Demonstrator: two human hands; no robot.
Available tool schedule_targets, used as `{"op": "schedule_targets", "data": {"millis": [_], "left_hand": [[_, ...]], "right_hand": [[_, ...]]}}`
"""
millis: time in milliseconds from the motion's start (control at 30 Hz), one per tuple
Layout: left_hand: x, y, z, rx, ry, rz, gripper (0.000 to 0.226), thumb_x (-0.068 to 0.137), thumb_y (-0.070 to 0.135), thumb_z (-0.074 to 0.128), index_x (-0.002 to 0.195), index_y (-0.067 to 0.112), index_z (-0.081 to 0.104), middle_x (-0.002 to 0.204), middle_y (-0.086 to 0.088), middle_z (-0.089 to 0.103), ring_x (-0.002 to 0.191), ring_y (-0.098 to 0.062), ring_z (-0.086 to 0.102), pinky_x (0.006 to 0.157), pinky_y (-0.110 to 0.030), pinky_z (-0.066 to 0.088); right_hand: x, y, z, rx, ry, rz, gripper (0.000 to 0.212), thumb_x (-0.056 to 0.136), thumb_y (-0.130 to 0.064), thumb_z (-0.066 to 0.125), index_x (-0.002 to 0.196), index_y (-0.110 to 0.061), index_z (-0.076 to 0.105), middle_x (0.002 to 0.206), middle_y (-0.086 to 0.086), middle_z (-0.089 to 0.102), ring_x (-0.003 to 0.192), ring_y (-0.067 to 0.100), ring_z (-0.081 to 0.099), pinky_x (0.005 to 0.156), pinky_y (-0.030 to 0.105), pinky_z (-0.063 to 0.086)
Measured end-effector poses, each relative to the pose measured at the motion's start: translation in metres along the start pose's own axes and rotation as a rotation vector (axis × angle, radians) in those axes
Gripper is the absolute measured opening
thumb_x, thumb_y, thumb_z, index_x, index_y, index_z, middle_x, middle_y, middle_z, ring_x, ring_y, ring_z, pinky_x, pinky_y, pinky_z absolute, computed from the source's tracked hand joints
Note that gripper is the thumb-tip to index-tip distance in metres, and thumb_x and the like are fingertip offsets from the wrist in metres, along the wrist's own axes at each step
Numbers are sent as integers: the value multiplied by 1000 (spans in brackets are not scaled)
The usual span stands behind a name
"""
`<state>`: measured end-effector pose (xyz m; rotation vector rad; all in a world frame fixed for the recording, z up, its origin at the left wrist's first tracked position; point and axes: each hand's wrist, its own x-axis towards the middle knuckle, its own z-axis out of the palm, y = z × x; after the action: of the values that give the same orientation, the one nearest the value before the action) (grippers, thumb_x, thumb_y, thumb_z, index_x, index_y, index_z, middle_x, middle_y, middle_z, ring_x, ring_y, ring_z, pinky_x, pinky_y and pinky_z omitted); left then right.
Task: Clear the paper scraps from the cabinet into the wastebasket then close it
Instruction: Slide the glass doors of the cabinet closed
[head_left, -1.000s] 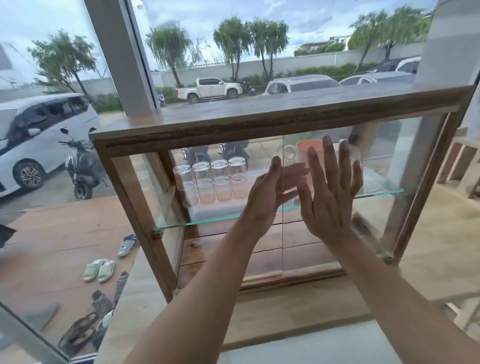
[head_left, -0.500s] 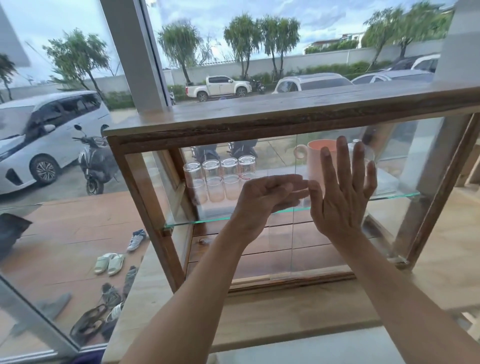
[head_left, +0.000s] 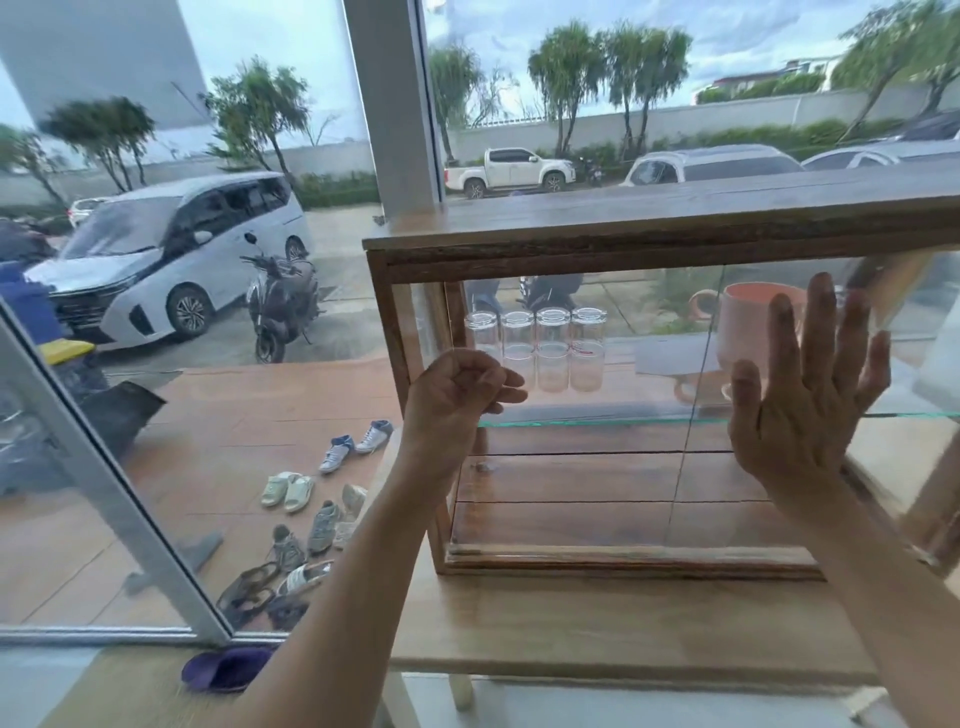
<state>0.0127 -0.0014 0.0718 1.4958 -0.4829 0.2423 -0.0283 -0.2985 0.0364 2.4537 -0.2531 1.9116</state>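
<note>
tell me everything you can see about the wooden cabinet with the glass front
The cabinet is a box-shaped wooden frame with a plank top, plank floor, and clear glass front and sides. It stands upright on a wooden table beside a window. A glass shelf inside carries stacked clear tumblers and a pink mug. A vertical glass-panel edge shows near the middle. The right hand lies flat on the front glass; the left hand is curled at its left edge.

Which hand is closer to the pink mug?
Right. The right hand lies flat on the glass right in front of the pink mug; the left hand is far left, by the glasses.
</note>
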Motion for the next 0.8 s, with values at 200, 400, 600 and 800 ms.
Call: {"op": "schedule_targets", "data": {"millis": [200, 400, 600, 800], "left_hand": [[-27, 1, -1, 500, 192, 188, 55, 91, 12, 68, 140, 11, 44, 117, 0, 65, 102, -9, 64, 92, -14, 50], [-44, 1, 8, 1028, 144, 629, 93, 81, 26, 78, 152, -5, 27, 157, -25, 29, 149, -36, 24, 119, -49, 29], [-32, 0, 24, 1327, -43, 582, 122, 70, 51, 81, 158, 3, 11, 167, -17, -2, 155, -36, -4, 122, -53, 19], [-24, -7, 34, 1445, -49, 544, 135, 63, 62, 80, 159, 7, 1, 163, -13, -21, 153, -35, -17, 125, -53, 4]], "right_hand": [[-1, -20, -18, 177, -11, 69, 62, 96, -30, 41, 153, -13, 21, 163, 17, 19, 153, 31, 10, 121, 51, 8], [-1, -67, -32, 260, -125, -275, 63, 95, -34, 54, 147, -5, 33, 159, 21, 24, 150, 41, 16, 118, 55, 22], [4, -91, -33, 168, -350, -374, 89, 88, -51, 58, 154, -6, 20, 165, 15, 11, 153, 36, 5, 122, 53, 15], [7, -91, -33, 72, -450, -390, 119, 68, -55, 77, 155, -5, 13, 165, 17, 7, 153, 38, 0, 122, 56, 14]]}}
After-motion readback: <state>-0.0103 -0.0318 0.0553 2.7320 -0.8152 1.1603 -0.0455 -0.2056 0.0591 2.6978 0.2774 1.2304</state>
